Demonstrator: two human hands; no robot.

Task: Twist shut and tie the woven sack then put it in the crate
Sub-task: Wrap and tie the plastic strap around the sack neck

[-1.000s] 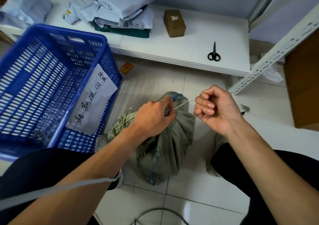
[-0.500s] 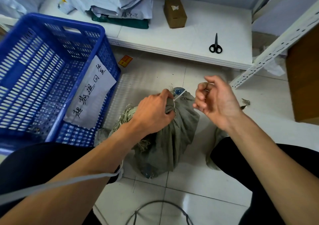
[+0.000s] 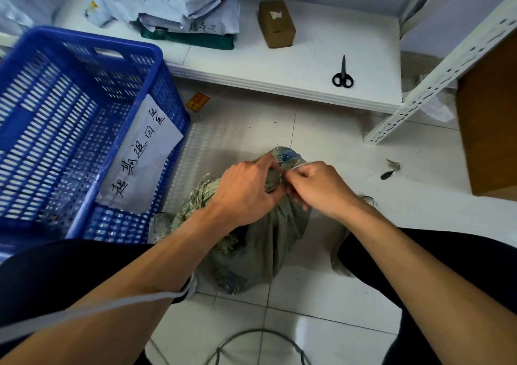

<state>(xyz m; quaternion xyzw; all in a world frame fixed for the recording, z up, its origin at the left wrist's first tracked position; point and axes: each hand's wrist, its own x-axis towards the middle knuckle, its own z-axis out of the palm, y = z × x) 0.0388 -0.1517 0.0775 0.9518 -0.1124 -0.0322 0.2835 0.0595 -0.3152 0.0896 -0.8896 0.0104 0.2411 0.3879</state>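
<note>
A grey-green woven sack [image 3: 260,241] stands on the tiled floor between my knees, its neck bunched at the top with frayed threads on its left side. My left hand [image 3: 246,191] grips the twisted neck. My right hand [image 3: 316,188] is pressed against the neck from the right, fingers pinching a thin white tie at the sack's top. The two hands touch. The knot itself is hidden under my fingers. The blue plastic crate [image 3: 156,57] sits to the left, tilted, with a handwritten paper sheet [image 3: 140,157] inside.
A low white shelf [image 3: 307,65] runs across the back, carrying black scissors [image 3: 342,75], a small cardboard box [image 3: 276,23] and a pile of mail bags [image 3: 184,3]. A perforated white post [image 3: 436,76] leans at the right. A grey cable [image 3: 251,336] loops near my feet.
My right hand moved left and down from beside the sack, where it pulled the tie, to the neck, meeting my left hand. The left hand kept its grip.
</note>
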